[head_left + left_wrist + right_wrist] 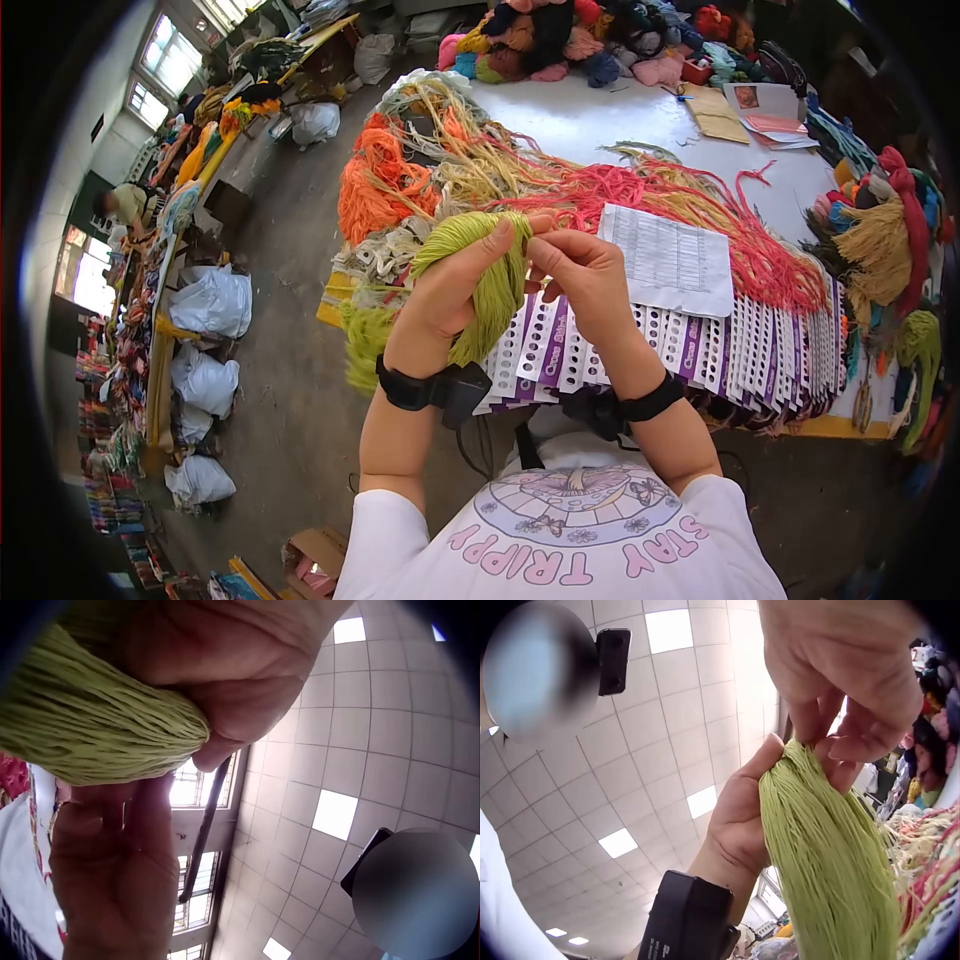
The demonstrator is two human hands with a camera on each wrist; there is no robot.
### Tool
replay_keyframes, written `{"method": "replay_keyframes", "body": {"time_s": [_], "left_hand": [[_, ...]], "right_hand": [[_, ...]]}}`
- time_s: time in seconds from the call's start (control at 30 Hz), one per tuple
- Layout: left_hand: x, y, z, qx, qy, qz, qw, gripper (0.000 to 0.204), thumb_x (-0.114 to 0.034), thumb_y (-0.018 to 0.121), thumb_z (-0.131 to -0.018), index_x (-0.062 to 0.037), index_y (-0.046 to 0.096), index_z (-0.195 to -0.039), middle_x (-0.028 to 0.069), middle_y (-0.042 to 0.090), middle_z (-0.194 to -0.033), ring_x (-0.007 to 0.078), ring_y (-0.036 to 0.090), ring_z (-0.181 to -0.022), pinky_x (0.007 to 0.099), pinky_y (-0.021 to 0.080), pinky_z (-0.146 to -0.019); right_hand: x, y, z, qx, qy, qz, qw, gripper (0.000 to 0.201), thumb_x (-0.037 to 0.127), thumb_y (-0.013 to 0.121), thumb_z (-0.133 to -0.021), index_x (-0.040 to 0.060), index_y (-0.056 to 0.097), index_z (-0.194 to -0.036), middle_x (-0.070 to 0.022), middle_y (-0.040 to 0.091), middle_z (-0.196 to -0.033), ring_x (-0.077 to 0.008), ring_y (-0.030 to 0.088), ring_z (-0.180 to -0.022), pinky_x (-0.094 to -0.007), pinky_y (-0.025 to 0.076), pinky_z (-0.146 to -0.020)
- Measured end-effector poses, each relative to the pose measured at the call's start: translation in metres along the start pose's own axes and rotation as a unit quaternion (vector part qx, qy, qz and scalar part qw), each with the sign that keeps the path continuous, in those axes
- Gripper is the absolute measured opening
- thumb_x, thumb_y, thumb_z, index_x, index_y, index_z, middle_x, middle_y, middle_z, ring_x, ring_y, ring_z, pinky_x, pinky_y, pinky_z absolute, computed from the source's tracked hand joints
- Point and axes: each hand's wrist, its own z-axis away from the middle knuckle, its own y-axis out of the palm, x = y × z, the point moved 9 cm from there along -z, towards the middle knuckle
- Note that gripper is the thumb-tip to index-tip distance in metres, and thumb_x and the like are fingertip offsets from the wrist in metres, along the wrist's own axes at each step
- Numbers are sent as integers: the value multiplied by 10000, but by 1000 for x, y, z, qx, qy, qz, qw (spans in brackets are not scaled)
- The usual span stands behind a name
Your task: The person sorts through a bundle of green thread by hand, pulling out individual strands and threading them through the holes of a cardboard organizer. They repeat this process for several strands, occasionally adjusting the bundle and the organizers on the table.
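A thick skein of lime-green thread (497, 300) hangs folded over my left hand (440, 292), which grips it near the top with the thumb across the strands. In the right wrist view the green skein (821, 840) fans downward from its gathered top. My right hand (590, 283) is at that gathered end, thumb and fingertips pinching strands there. The left wrist view shows the skein's looped end (112, 724) close up beneath the left thumb. Loose green strands trail behind the left wrist.
Below the hands, rows of white and purple punched thread cards (700, 350) line the table edge. A printed sheet (665, 262) lies on them. Beyond are heaps of orange yarn (385, 185) and pink yarn (640, 195). White bags (212, 303) stand on the floor at left.
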Motion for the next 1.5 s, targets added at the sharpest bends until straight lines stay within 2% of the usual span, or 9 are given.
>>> {"method": "replay_keyframes", "body": {"time_s": [0.47,1.17,1.27,1.33,1.37,1.4,1.43,1.47,1.5], "left_hand": [[8,0,-10,-56,11,63,996,379,-306,483,-856,21,506,-1046,102,544,-993,186,561,-879,305,480,-751],[15,-16,-17,-125,67,25,990,217,-186,548,-823,-2,583,-932,80,596,-890,162,572,-827,266,467,-702],[6,-36,-14,-95,71,42,992,182,-192,523,-831,-24,573,-878,73,594,-830,184,579,-792,294,473,-671],[-30,-73,11,-101,148,138,974,127,-156,513,-823,-42,547,-867,48,570,-758,180,574,-747,311,473,-667],[-46,-125,36,-162,215,75,960,150,-163,506,-831,-45,532,-920,24,532,-740,138,554,-699,296,459,-659],[-63,-144,53,-42,235,370,898,167,-174,488,-846,-48,513,-953,2,490,-734,92,510,-640,269,431,-622],[-80,-166,81,-37,274,361,891,186,-185,479,-853,-45,504,-972,-5,478,-730,81,489,-616,263,415,-608],[-90,-176,101,-33,313,351,882,204,-195,469,-860,-41,495,-992,-12,466,-725,69,468,-593,256,400,-595],[-90,-166,98,0,310,337,889,205,-195,471,-859,-39,499,-989,-10,469,-725,72,468,-588,254,400,-584]], "right_hand": [[-9,-24,0,-17,-7,-193,981,207,221,570,-821,25,608,-876,5,553,-638,-51,504,-539,-175,381,-419],[9,-26,5,-85,-162,107,977,112,108,583,-783,2,616,-791,-47,577,-911,-90,528,-771,-186,427,-557],[-6,-47,-2,-116,-65,-124,983,139,148,534,-806,30,603,-782,-58,574,-935,-107,523,-790,-203,439,-591],[-6,-117,-12,-43,-68,-362,929,171,176,464,-826,40,564,-803,-69,595,-836,-135,539,-703,-269,460,-611],[20,-188,5,-203,-107,-378,897,166,155,467,-810,20,556,-773,-84,592,-763,-152,532,-628,-273,463,-619],[63,-253,28,-185,-155,-269,932,152,140,479,-794,18,544,-733,-86,565,-693,-159,517,-581,-282,468,-639],[79,-391,53,-168,-160,-347,909,130,104,468,-774,18,527,-696,-80,534,-647,-174,525,-590,-304,478,-656],[129,-415,121,-441,-315,-249,803,95,61,442,-756,18,518,-720,-67,498,-609,-181,514,-599,-305,487,-653],[158,-398,153,-533,-332,-167,760,93,67,438,-766,12,512,-754,-66,501,-631,-182,515,-618,-311,488,-669]]}}
